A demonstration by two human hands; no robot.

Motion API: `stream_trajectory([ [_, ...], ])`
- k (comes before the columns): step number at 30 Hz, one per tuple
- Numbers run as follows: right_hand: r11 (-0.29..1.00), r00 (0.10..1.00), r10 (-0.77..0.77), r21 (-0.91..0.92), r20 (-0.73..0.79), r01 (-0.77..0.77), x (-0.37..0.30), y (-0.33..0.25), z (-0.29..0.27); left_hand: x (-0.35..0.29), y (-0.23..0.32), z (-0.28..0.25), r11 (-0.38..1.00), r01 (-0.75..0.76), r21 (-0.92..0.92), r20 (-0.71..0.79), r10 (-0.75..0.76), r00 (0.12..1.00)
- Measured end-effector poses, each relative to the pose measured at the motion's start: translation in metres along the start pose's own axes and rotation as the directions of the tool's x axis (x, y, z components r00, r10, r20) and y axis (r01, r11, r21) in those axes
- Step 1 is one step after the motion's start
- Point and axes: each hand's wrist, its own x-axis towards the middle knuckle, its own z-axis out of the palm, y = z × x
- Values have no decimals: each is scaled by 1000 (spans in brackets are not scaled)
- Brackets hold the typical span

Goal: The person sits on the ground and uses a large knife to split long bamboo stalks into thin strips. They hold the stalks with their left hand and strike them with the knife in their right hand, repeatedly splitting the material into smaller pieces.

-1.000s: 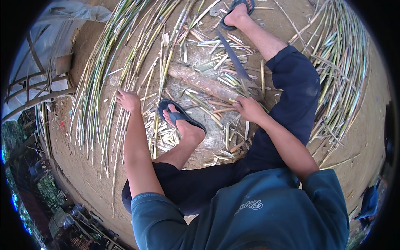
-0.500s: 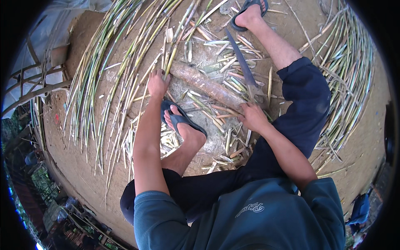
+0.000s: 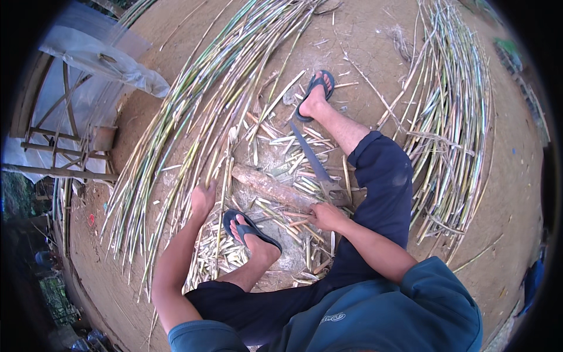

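- Change since the earlier frames: the left hand (image 3: 203, 198) has come in from the outer stalks to the inner edge of the long pile; the right hand (image 3: 326, 217) has stayed by the wooden block.
- Left hand: laid on the near ends of the split cane stalks (image 3: 193, 135), fingers curled over one or two of them; whether the grip is fully closed cannot be told.
- Right hand: resting on short cut cane pieces (image 3: 296, 220) just beside the near end of the wooden block (image 3: 271, 188), fingers bent together around a piece.
- Wooden block: a short brown log lying on the earth floor (image 3: 363, 41) between the two feet, ringed by pale offcuts.
- Long knife (image 3: 311, 161): lying on the floor, blade pointing away from the person, its handle end near the right hand but not held.
- Feet: both in dark sandals; the left foot (image 3: 249, 232) is planted near the block, the right foot (image 3: 315, 97) stretched out beyond the knife.
- Second stalk pile (image 3: 454, 117): spread along the right side, well apart from both hands.
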Motion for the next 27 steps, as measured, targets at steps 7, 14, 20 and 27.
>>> stream_trajectory([
  [7, 930, 989, 5, 364, -150, 51, 28, -26, -24, -173, -142, -169, 915, 251, 316, -224, -185, 957],
  [14, -296, 982, 137, 940, -133, 169, 123, -152, -106, -405, -260, -207, 821, 386, 421, -376, -229, 898],
  [20, -594, 970, 42, 775, -239, 216, 162, -136, -162, -455, -301, -187, 656, 585, 477, -442, -396, 804],
  [27, 133, 982, 59, 976, -181, 172, 149, -152, -138, -429, -369, -148, 521, 542, 659, 87, -769, 634],
])
